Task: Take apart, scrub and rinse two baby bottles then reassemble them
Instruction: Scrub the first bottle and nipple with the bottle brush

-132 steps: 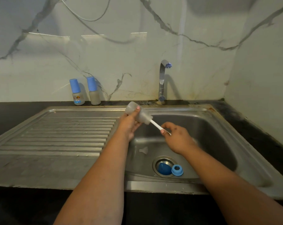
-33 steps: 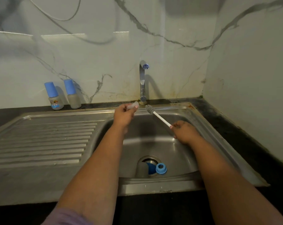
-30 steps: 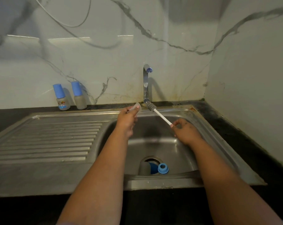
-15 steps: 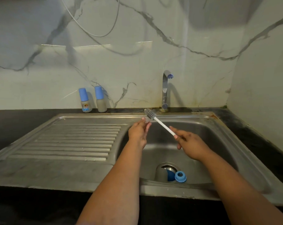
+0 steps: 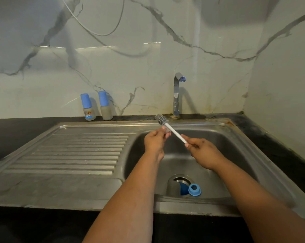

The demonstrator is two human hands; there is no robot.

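Observation:
My left hand [image 5: 155, 140] pinches a small clear bottle teat [image 5: 167, 132] over the basin's far left corner. My right hand [image 5: 203, 151] grips the white handle of a bottle brush [image 5: 174, 132]. Its grey bristle head [image 5: 160, 119] sticks up just past my left fingertips. Down at the drain lie a frosted bottle body [image 5: 172, 187], a blue cap [image 5: 183, 188] and a blue screw ring [image 5: 194, 189]. Two whole baby bottles with blue caps, one [image 5: 87, 107] left of the other [image 5: 105, 106], stand against the back wall.
A steel sink [image 5: 244, 155] with a ribbed drainboard [image 5: 69, 153] on the left sits in a black counter. The chrome tap [image 5: 176, 95] stands behind the basin, with no water running. Marble walls close off the back and right.
The bottle body that my left hand held with the brush inside now lies at the drain. My left hand holds the teat instead, and the brush head has moved over to its fingertips.

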